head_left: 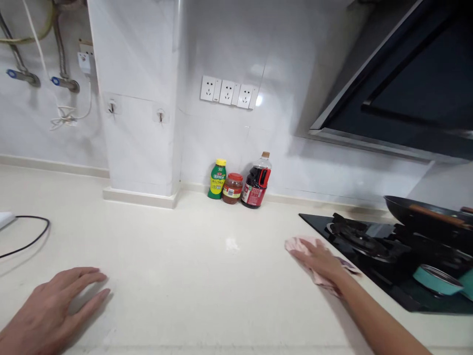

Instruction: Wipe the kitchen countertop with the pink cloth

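Under my right hand (320, 259) lies a pink cloth (295, 243), pressed against the white countertop (207, 291) just left of the stove. The fingers lie over the cloth and hold it; its edges stick out on both sides of the palm, and a darker corner reaches the stove's edge. My left hand (59, 305) rests at the lower left of the countertop, thumb and fingers apart, with nothing in it.
Against the back wall stand a green squeeze bottle (217, 181), a red-lidded jar (232, 190) and a dark sauce bottle (255, 185). To the right, the gas stove (384, 276) carries a wok (424, 222) and a turquoise pot (436, 281). A black cable (40, 235) lies left. The range hood (402, 84) overhangs.
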The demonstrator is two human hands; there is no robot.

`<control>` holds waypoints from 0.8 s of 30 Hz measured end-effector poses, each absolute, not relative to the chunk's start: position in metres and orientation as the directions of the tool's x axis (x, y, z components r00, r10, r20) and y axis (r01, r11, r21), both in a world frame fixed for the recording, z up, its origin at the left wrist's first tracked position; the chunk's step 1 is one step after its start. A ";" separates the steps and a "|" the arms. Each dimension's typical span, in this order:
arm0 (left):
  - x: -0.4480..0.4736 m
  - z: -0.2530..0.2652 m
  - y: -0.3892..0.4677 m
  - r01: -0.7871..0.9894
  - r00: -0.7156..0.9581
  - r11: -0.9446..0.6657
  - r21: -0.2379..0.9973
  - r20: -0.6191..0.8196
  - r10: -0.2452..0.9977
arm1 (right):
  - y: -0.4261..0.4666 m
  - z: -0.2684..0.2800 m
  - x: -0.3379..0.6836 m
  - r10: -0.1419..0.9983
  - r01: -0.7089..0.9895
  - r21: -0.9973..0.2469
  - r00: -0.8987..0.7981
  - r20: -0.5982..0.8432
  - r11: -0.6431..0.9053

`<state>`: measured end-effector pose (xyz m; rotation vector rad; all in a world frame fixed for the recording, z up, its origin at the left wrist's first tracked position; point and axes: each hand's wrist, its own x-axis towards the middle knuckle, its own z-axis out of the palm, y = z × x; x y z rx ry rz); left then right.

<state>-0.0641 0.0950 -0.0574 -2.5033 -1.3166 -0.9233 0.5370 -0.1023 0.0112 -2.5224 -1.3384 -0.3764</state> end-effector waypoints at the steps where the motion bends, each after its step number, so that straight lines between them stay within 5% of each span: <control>1: -0.063 -0.056 0.094 0.792 0.418 -0.594 0.140 0.584 0.696 | -0.092 0.014 0.520 0.806 0.865 -0.109 0.496 0.322 -0.489; 7: -0.054 -0.035 0.082 0.808 0.418 -0.567 0.158 0.525 0.742 | -0.071 0.015 0.396 0.982 0.982 -0.167 0.115 0.151 -0.089; 12: -0.052 -0.027 0.073 0.819 0.409 -0.543 0.184 0.476 0.779 | -0.107 0.013 0.332 0.961 0.906 -0.322 -0.243 0.133 0.274; 14: -0.052 -0.027 0.072 0.819 0.412 -0.543 0.186 0.466 0.783 | -0.115 0.014 0.335 0.970 0.906 -0.348 -0.209 0.124 0.240; 18: -0.053 -0.028 0.074 0.821 0.404 -0.538 0.189 0.474 0.782 | -0.120 0.017 0.395 0.993 0.949 -0.305 0.103 0.056 -0.081; 24: -0.059 -0.044 0.081 0.813 0.413 -0.559 0.164 0.516 0.751 | -0.178 -0.013 0.556 0.881 0.878 -0.223 0.457 0.125 -0.424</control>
